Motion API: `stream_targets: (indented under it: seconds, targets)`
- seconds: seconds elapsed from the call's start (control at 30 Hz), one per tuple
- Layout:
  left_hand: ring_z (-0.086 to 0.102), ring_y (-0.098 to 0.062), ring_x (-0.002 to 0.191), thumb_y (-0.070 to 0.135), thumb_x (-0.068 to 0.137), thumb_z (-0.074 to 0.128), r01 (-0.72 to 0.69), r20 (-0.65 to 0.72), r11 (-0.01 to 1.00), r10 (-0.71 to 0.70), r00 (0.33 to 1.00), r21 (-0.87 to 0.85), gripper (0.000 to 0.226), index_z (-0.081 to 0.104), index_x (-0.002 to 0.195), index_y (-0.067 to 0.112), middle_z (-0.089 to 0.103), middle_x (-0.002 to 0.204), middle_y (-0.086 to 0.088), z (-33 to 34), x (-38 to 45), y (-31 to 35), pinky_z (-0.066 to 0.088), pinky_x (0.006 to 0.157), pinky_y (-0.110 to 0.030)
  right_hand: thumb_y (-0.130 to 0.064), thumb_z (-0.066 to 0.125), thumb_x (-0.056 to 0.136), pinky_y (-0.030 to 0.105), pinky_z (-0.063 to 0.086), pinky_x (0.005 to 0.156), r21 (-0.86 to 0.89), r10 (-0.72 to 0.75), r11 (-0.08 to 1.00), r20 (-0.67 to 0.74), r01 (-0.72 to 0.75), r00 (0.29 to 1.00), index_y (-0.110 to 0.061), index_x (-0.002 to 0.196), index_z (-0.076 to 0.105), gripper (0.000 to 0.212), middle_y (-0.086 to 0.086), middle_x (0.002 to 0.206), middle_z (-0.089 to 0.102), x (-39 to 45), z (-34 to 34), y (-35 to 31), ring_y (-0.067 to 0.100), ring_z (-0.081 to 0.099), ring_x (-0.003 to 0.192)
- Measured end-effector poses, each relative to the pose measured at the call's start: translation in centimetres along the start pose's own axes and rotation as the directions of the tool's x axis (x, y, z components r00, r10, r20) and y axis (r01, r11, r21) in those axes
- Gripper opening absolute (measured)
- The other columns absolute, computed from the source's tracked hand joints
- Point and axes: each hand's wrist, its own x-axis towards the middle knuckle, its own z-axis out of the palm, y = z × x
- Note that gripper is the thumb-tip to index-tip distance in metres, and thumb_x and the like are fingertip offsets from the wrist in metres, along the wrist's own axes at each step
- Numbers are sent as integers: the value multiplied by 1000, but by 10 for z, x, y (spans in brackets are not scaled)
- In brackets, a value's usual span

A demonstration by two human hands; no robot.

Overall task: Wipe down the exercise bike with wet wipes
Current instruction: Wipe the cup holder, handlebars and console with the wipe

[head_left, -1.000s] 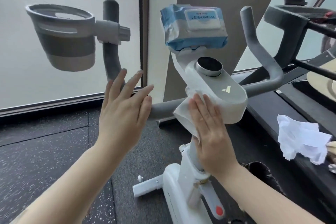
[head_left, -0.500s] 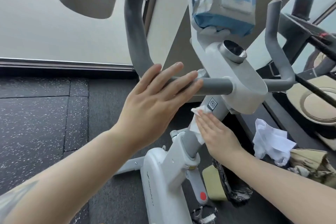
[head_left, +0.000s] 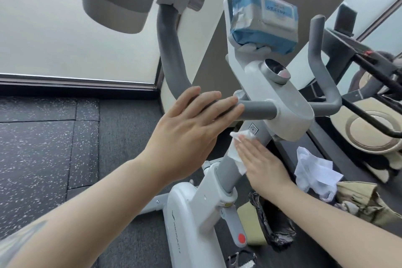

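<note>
White, damp-looking tissue, the wet wipe point(head_left: 236, 154), lies pressed against the grey stem post point(head_left: 230, 169) of the exercise bike point(head_left: 195, 213), just under the white console housing point(head_left: 280, 102). The right hand point(head_left: 258, 161) holds it there with flat, straight fingers, palm on the post. The left hand point(head_left: 191, 124) rests open over the grey handlebar point(head_left: 258, 109), fingers stretched along the bar and curled round nothing, which seems meant to steady the frame. To do this step well, I would keep the wipe spread under the whole palm, wrap it partly round the post so the hidden back side gets cleaned too, and stroke along the post's length, not scrub in one spot. The wipes pack point(head_left: 264, 26) sits on the holder above the console for a fresh sheet; crumpled used wipes point(head_left: 313, 172) lie to the right.
</note>
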Motion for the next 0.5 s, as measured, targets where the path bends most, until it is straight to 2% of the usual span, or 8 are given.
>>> stream_targets:
  seconds: [0.1,0.17,0.23,0.3,0.33,0.4,0.43,0.5]
  targets:
    - [53,-23,123,12,92,52,35,-27,999,-35,999,-21,47,54,138,20,55,139,7,3,1,3,25,115,-40,-24,33,85,41,-11,120,35,177,984,-51,-176,983,4,147,26,69,17,157,23,17,-4,15,29,9,147]
    - [54,-23,123,12,92,52,45,-32,999,-46,998,-28,47,54,138,20,56,138,7,3,1,3,25,115,-40,-24,30,88,43,-11,120,48,221,975,-44,-219,974,7,148,18,68,20,158,17,29,-8,3,31,5,148]
    - [52,-21,125,12,92,51,21,-7,999,-21,1000,-25,48,52,140,21,54,140,7,2,0,1,25,116,-40,-23,20,96,47,-13,118,0,80,997,71,-80,994,8,149,1,64,24,158,-4,21,-1,-24,35,-14,146]
    - [51,-20,126,14,93,51,-4,35,1000,5,999,-27,49,50,141,21,52,142,8,-2,1,-2,24,115,-38,-19,11,94,47,-21,114,-18,-79,996,135,82,988,8,149,-2,62,20,157,-11,0,6,-31,33,-28,141]
    - [52,-20,126,15,94,50,-10,58,999,12,998,-33,47,51,141,22,52,143,8,-5,2,-4,25,113,-37,-16,12,91,46,-22,114,-9,-92,996,90,93,992,8,149,6,62,18,157,-5,-6,9,-25,32,-26,142]
    - [53,-18,125,21,98,46,-51,116,997,58,992,-65,41,53,139,24,53,142,10,-12,10,-10,29,108,-34,-16,21,86,42,-13,119,49,38,998,-15,-37,999,5,146,27,64,15,157,15,-11,9,-7,30,-4,148]
    - [53,-16,126,25,100,42,-95,157,991,108,982,-90,40,52,139,26,53,142,10,-16,17,-16,31,106,-33,-17,22,84,41,-10,120,61,109,992,-46,-106,993,4,145,30,65,15,156,21,-7,5,2,28,5,148]
    - [50,-13,131,34,103,31,-192,245,969,226,943,-155,42,49,141,30,50,144,13,-22,37,-28,37,104,-34,-19,22,86,42,-11,120,29,182,983,-46,-181,982,5,147,23,66,16,158,19,5,-7,9,29,6,148]
